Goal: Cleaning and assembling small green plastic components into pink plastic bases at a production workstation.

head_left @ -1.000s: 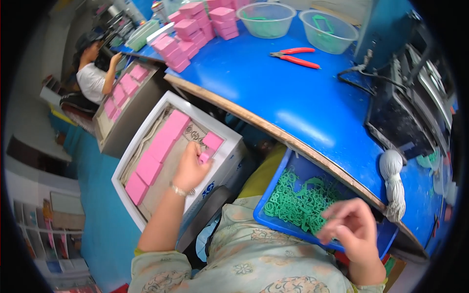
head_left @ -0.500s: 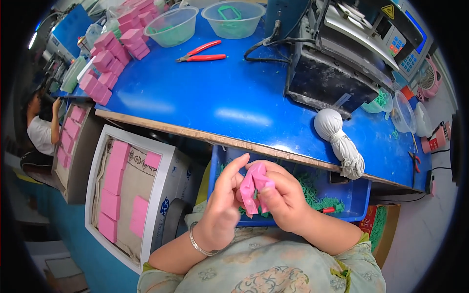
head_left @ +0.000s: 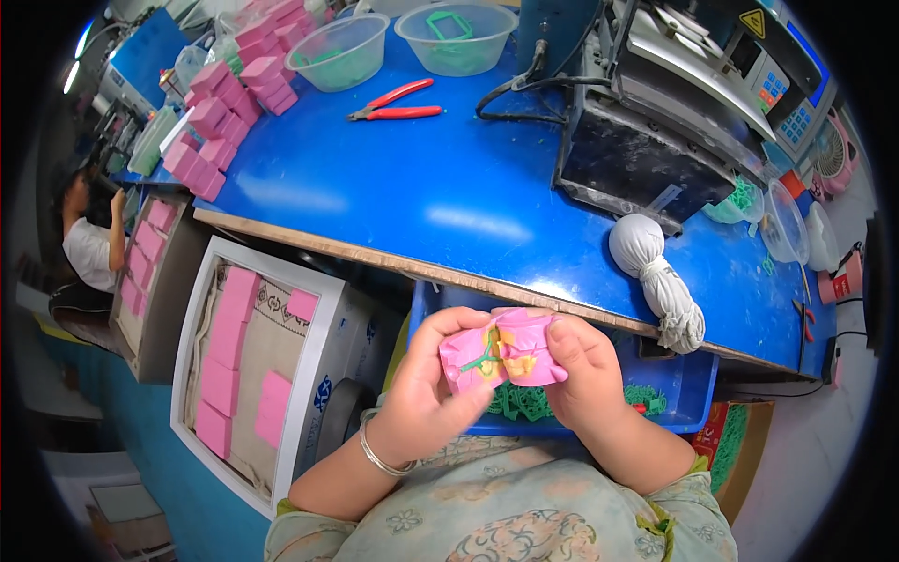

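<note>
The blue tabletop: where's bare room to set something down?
The widest free patch on the blue tabletop is bordered by pink blocks at left, red-handled pliers behind, the dark machine at right and the wooden front edge. A smaller one lies right of the white cloth bundle. The back, with blocks and tubs, and the far right, with containers, are crowded.

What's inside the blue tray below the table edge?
The blue tray holds green pieces and a small red item. The left hand, right hand and pink piece cover its middle, and the table hides its far part; what lies there cannot be seen.
</note>
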`<state>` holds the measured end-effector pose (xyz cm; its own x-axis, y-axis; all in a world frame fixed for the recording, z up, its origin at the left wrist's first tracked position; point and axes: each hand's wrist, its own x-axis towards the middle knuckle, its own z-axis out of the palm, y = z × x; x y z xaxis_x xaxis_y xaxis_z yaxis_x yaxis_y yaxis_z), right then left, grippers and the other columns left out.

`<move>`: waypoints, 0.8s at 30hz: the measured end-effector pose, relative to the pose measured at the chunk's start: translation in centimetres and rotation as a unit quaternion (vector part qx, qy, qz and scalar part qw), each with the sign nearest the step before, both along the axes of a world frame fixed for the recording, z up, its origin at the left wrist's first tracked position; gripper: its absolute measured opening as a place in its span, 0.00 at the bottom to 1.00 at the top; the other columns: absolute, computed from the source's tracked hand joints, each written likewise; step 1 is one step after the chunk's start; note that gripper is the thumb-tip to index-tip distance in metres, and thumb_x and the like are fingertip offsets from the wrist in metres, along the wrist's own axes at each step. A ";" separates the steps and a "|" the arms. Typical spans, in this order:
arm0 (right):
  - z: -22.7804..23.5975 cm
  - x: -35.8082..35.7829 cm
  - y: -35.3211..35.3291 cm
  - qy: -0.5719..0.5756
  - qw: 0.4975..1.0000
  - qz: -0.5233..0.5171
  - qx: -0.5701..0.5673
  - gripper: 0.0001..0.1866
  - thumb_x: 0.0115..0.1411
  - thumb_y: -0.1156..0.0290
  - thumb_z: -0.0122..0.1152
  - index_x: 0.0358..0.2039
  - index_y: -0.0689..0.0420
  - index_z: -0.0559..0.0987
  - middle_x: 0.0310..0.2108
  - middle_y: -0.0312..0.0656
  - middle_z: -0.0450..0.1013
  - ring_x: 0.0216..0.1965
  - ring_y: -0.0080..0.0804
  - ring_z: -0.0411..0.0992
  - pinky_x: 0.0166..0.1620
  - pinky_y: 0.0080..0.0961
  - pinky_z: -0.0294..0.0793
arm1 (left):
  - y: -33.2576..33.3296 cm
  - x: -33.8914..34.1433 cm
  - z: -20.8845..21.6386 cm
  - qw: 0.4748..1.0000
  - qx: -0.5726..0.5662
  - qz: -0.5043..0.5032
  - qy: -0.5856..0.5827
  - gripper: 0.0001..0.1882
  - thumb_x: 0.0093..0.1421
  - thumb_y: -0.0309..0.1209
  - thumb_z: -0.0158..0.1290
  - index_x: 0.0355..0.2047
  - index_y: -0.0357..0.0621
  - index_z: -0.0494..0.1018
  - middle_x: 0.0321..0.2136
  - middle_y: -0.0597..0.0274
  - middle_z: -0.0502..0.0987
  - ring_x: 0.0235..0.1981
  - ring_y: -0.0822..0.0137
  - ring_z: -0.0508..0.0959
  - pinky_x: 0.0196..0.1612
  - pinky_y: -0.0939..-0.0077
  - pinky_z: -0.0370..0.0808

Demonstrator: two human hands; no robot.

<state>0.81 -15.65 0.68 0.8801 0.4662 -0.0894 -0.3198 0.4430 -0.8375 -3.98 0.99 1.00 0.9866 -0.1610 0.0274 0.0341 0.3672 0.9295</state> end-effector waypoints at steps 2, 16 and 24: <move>0.2 -0.3 -0.1 0.025 0.999 -0.003 0.046 0.16 0.64 0.64 0.43 0.40 0.66 0.72 0.43 0.45 0.70 0.43 0.29 0.70 0.47 0.23 0.68 | -0.1 0.8 -0.3 0.998 0.037 0.006 -0.059 0.32 0.50 0.26 0.56 0.53 0.38 0.55 0.47 0.57 0.62 0.49 0.67 0.64 0.53 0.73 0.62; 2.2 -0.5 -1.3 -0.350 0.835 0.269 -0.329 0.15 0.47 0.62 0.66 0.20 0.59 0.72 0.21 0.42 0.67 0.26 0.34 0.67 0.26 0.27 0.66 | 0.3 1.8 0.7 0.882 -0.454 -0.047 0.116 0.38 0.52 0.70 0.28 0.31 0.47 0.69 0.17 0.60 0.64 0.14 0.71 0.58 0.20 0.75 0.56; 4.2 2.7 0.3 -0.507 0.808 0.052 -0.295 0.35 0.36 0.57 0.73 0.45 0.56 0.72 0.52 0.56 0.56 0.52 0.53 0.59 0.52 0.40 0.61 | -1.4 0.7 1.4 0.889 -0.397 -0.075 0.215 0.26 0.61 0.46 0.27 0.38 0.36 0.67 0.25 0.57 0.70 0.21 0.67 0.68 0.24 0.73 0.67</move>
<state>3.49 -15.39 4.87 0.5988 0.6818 0.4203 0.6540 -0.1134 -0.7479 -3.30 -0.44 2.36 0.9021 -0.3909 -0.1830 0.4283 0.8630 0.2680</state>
